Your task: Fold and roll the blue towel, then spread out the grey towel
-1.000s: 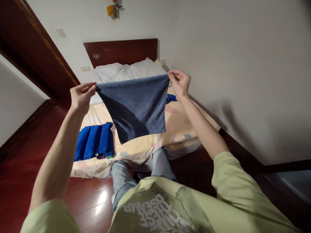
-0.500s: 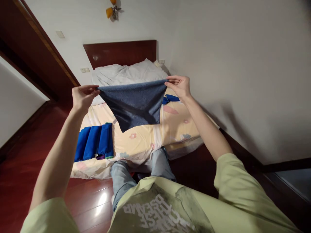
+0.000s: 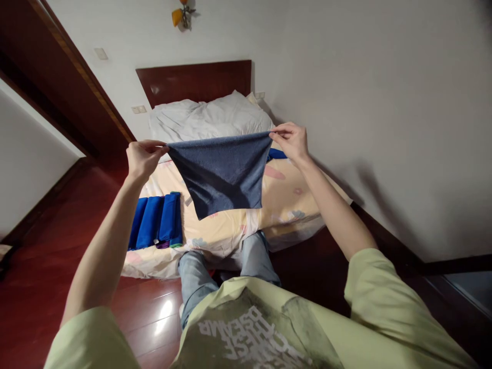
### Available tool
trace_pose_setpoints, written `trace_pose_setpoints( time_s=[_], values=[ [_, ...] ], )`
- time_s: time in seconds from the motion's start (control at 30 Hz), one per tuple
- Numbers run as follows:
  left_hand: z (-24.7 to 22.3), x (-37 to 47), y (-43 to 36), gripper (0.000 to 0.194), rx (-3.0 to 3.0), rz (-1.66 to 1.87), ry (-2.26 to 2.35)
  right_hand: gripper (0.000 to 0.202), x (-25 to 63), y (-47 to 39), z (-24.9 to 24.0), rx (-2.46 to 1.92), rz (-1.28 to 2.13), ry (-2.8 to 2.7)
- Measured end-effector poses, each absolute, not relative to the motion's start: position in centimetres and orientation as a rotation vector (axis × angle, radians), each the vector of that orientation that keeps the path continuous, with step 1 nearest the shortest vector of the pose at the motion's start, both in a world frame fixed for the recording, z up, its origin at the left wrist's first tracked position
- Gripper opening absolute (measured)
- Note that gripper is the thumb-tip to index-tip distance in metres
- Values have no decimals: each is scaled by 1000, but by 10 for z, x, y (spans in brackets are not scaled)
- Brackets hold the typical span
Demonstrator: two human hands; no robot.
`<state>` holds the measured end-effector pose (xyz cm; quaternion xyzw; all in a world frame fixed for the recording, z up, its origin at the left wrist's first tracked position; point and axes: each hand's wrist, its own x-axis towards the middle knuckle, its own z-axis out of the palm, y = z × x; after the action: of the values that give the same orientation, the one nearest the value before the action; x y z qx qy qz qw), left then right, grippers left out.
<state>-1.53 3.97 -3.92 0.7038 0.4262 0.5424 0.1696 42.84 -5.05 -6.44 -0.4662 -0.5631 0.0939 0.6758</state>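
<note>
A dark blue towel (image 3: 226,171) hangs spread out between my hands, above the bed. My left hand (image 3: 144,158) pinches its upper left corner, and my right hand (image 3: 292,141) pinches the upper right one. The top edge is drawn nearly straight, while the lower part drapes loosely with a shadow across it. On the bed's near left part lie several rolled or folded bright blue cloths (image 3: 156,220), side by side. Another bright blue cloth (image 3: 277,154) shows partly behind the towel, close to my right hand.
The bed has a cream flowered sheet (image 3: 303,192), white bedding (image 3: 215,118) at the far end and a dark wooden headboard (image 3: 200,79). A white wall (image 3: 384,102) stands on the right. Red-brown wooden floor (image 3: 57,241) lies to the left. My legs are against the bed's near edge.
The towel and both hands have come slightly lower and to the right in view. The towel is still held by both upper corners. The camera view has shifted a little.
</note>
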Motion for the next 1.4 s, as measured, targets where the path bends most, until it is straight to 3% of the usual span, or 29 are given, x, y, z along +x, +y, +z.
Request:
trace_pose_setpoints(
  time_s=[0.5,0.67,0.77,0.93,1.1,1.27,1.4],
  values=[
    [-72,-36,38,24,2178,1133,1485,25,393,-76,-68,-1047,252,-1349],
    [-83,-39,47,12,2400,960,1552,31,357,-85,-68,-1010,338,-1389],
    [-80,-19,39,23,2484,909,1403,32,333,-84,-70,-984,382,-1455],
    [-73,61,-5,55,2169,919,749,28,302,-79,-77,-980,458,-1606],
    [-83,127,-28,50,2148,854,653,31,299,-82,-87,-967,490,-1626],
    [-90,140,-33,39,2152,907,708,28,312,-131,-116,-1087,299,-1459],
    [-85,141,-41,34,2187,955,753,16,305,-182,-175,-1218,116,-1411]
  ],
)
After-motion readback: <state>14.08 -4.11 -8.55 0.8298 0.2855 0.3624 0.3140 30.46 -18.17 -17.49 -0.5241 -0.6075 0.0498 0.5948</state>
